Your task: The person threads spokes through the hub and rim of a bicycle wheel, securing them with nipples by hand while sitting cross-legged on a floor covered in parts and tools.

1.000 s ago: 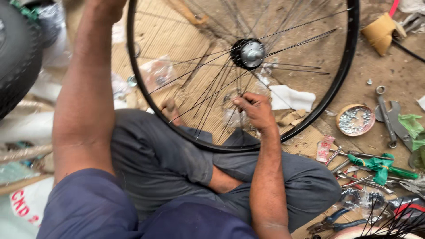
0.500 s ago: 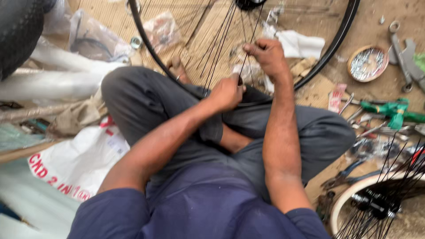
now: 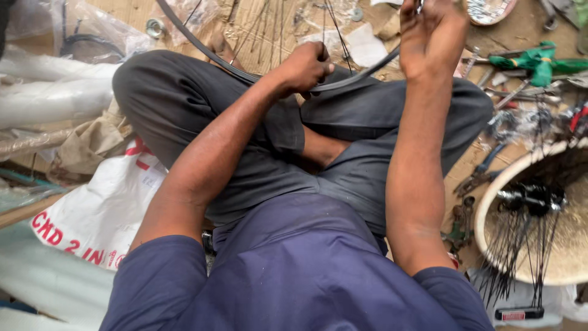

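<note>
A black wheel rim (image 3: 245,72), thin and curved, is seen resting across the lap of a person seated cross-legged in grey trousers (image 3: 257,147) and a dark blue shirt (image 3: 294,270). Fine metal spokes (image 3: 269,24) fan upward from the rim toward the top edge.

The left hand (image 3: 306,66) is closed around the rim's lower arc, where a spoke meets it, with the fingers curled tight. The right hand (image 3: 432,37) is raised higher, near the top edge, its fingers bunched around something small by the rim; what is pinched cannot be told.

The ground is covered by flattened brown cardboard (image 3: 275,30), creased and dusty. To the left, crumpled clear plastic sheeting (image 3: 55,79) and a white woven sack (image 3: 98,208) with red print are lying. To the right, a scatter of metal hand tools is spread out, among them a green-handled tool (image 3: 539,64) and pliers (image 3: 484,171). At the lower right, a second wheel (image 3: 527,202) with a pale rim, a dark hub and loose black spokes is laid flat. A round tin (image 3: 490,11) of small metal parts is partly seen at the top edge.
</note>
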